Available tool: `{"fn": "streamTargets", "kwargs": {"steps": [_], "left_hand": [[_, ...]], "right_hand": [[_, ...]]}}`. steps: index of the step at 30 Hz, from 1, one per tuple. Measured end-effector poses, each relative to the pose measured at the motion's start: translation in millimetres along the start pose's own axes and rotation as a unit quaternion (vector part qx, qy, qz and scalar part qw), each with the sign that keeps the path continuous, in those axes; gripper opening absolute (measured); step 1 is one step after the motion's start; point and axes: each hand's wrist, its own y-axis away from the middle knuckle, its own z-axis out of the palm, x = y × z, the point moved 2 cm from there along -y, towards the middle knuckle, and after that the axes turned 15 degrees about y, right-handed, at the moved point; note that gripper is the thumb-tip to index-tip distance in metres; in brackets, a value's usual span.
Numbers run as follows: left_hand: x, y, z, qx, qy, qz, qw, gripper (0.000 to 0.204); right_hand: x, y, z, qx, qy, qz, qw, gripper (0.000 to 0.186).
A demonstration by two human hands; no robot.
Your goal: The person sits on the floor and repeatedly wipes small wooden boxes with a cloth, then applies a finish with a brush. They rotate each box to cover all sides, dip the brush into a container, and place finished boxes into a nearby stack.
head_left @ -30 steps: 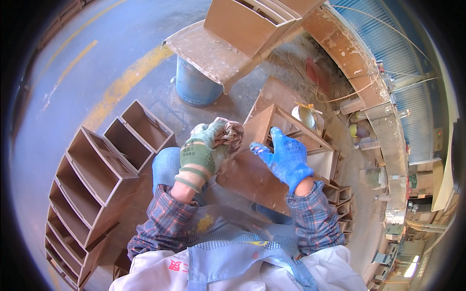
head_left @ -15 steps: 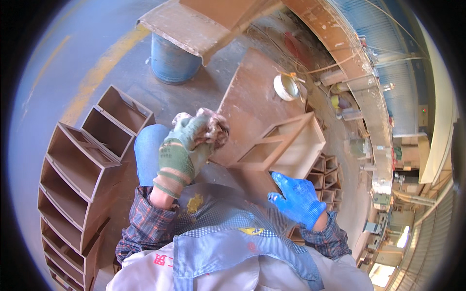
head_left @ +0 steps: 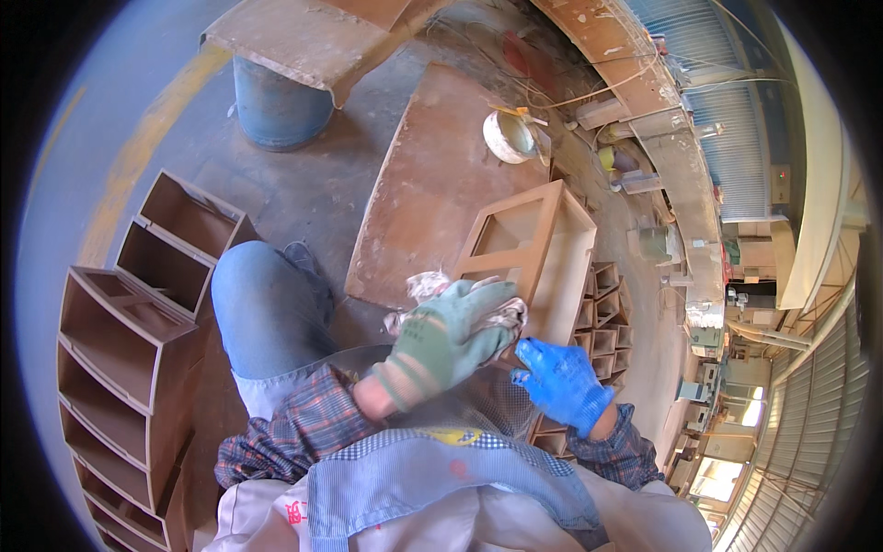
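Observation:
My left hand, in a green striped glove, is closed round a crumpled stained rag and presses it on the near end of a wooden box with a windowed front frame. My right hand, in a blue glove, is closed on the box's near corner just beside the rag, thumb and fingertips at the edge. The rag and gloves hide that corner. The box lies tilted, its open pale interior facing right.
A large dusty board carries a paint pot with a tool across it. Stacked wooden boxes stand left, more right. A covered blue drum is beyond, my knee at left, a long cluttered ledge along the right.
My left hand has brought the rag down and rightward onto the box. The box has turned and come nearer, with my right hand now at its near corner. The view has shifted.

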Motion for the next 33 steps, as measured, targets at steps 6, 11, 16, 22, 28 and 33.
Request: {"fn": "streamTargets", "kwargs": {"steps": [6,11,16,22,28,33], "left_hand": [[-21.5,-84.9,22.6,0.011,-0.070,-0.018,0.997,0.037],[-41.1,-148.2,22.5,0.061,-0.086,-0.073,0.992,0.033],[-63.1,-205.8,25.3,0.070,-0.105,-0.037,0.991,0.036],[-123.9,-200.0,12.1,0.040,-0.166,-0.167,0.971,0.035],[-150.1,-186.0,0.4,-0.097,-0.382,-0.177,0.902,0.032],[-115.6,-125.2,2.1,-0.237,-0.471,-0.313,0.790,0.023]], "right_hand": [[10.9,-5.1,-3.4,-0.053,-0.022,-0.044,0.997,0.020],[13.8,-8.9,-4.5,-0.050,-0.038,-0.084,0.995,0.018],[16.2,-9.6,-2.4,-0.077,-0.044,-0.104,0.991,0.022],[17.9,-10.7,-5.2,-0.076,-0.065,-0.108,0.989,0.023],[15.5,-9.1,-3.5,-0.060,-0.067,-0.080,0.993,0.018],[15.1,-6.2,-0.5,-0.026,-0.053,-0.060,0.996,0.021]]}}
